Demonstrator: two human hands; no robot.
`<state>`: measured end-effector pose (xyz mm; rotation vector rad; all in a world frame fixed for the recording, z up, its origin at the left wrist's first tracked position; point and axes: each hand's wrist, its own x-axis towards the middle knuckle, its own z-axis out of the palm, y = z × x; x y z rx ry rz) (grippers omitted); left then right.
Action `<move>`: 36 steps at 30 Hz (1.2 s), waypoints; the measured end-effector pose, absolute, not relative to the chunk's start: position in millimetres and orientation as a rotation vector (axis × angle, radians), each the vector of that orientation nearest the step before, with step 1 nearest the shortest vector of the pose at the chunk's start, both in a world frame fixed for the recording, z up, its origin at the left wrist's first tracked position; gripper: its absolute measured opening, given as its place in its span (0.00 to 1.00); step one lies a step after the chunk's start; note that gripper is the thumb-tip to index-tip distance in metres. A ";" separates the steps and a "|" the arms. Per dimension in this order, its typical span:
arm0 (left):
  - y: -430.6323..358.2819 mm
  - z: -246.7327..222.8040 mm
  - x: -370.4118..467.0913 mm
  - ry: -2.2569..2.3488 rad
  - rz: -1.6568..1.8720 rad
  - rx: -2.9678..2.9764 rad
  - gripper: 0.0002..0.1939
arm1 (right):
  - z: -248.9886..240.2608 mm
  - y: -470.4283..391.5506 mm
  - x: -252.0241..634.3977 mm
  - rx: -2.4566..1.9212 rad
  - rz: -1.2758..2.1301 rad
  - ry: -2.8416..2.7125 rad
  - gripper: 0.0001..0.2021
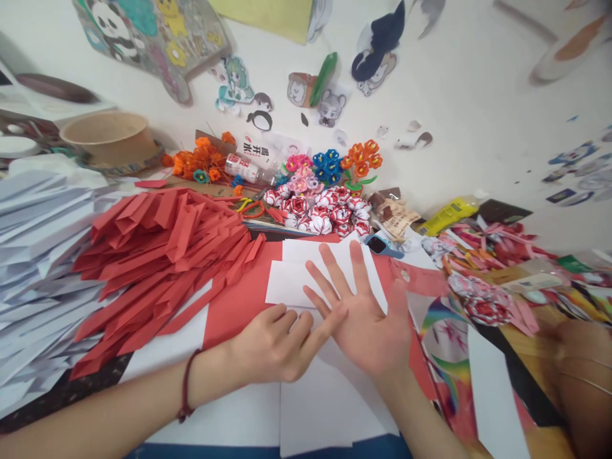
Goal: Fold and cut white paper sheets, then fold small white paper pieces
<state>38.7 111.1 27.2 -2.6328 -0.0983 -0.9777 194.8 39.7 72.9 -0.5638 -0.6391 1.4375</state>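
Observation:
My right hand (370, 325) is held palm up over white paper sheets (315, 395), fingers spread and holding nothing. My left hand (282, 341) has its index finger stretched out, its tip touching the right palm below the fingers. The other fingers of that hand are curled in, and nothing shows in them. A dark red cord bracelet (185, 389) circles the left wrist. Beneath both hands, the white sheets lie over red paper (234, 306). To the left is a heap of folded red paper strips (167, 248).
Folded white strips (43, 255) fill the far left. At the back are red-and-white paper flowers (329, 210), orange-handled scissors (253, 209), a blue smartwatch (382, 245) and a tape roll (112, 143). Another person's arm (586, 376) is at the right edge.

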 end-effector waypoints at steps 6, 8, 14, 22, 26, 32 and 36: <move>106.9 27.5 36.4 0.005 -1.035 -2.635 0.25 | 74.2 38.6 195.8 -0.524 1.423 -0.602 0.30; 105.9 28.9 36.4 0.038 -1.059 -2.637 0.25 | 74.8 38.4 195.9 -0.518 1.432 -0.582 0.30; 105.7 28.6 37.9 0.057 -1.086 -2.623 0.27 | 78.2 37.0 196.8 -0.505 1.486 -0.515 0.31; 106.0 28.5 35.6 -0.018 -1.088 -2.584 0.27 | 77.9 35.1 196.2 -0.558 1.497 -0.489 0.31; 106.1 28.2 35.1 -0.037 -1.100 -2.556 0.27 | 77.4 33.7 196.5 -0.610 1.494 -0.483 0.32; 105.2 29.3 34.5 -0.043 -1.160 -2.510 0.25 | 75.1 31.0 196.7 -0.546 1.520 -0.466 0.31; 103.6 29.7 34.6 -0.069 -1.245 -2.470 0.26 | 78.6 31.5 194.7 -0.510 1.540 -0.450 0.31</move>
